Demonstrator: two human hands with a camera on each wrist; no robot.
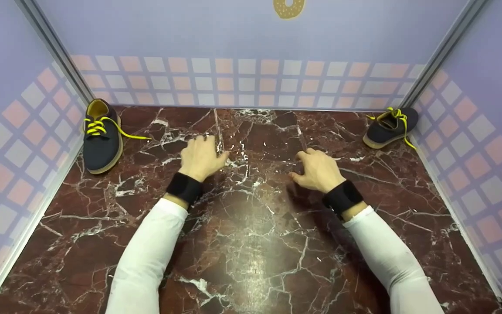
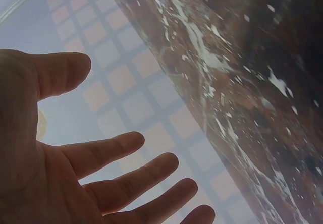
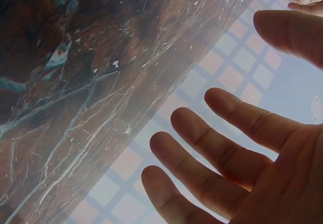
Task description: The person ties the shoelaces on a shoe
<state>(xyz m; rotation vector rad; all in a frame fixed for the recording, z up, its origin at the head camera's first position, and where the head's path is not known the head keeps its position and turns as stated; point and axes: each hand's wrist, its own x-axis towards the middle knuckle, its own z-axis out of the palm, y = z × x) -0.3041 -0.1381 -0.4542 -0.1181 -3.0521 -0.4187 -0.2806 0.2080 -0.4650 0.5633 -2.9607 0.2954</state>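
Two dark navy shoes with yellow laces stand far apart on a marbled surface. The left shoe (image 1: 103, 144) has its toe toward me, with one lace end trailing to the right. At the far right, the other shoe (image 1: 389, 127) points away toward the corner, its laces hanging loose over the side. My left hand (image 1: 201, 158) hovers over the middle left, palm down, fingers loosely spread and holding nothing. Across from it, my right hand (image 1: 318, 170) is likewise held above the surface, fingers relaxed. Both wrist views show bare palms with the fingers apart.
A dark red marbled tabletop (image 1: 251, 218) with white veins lies under both hands. Lavender walls with pink and white checks enclose it at the back (image 1: 251, 83), left (image 1: 20, 144) and right (image 1: 482, 152). Each shoe stands near a back corner.
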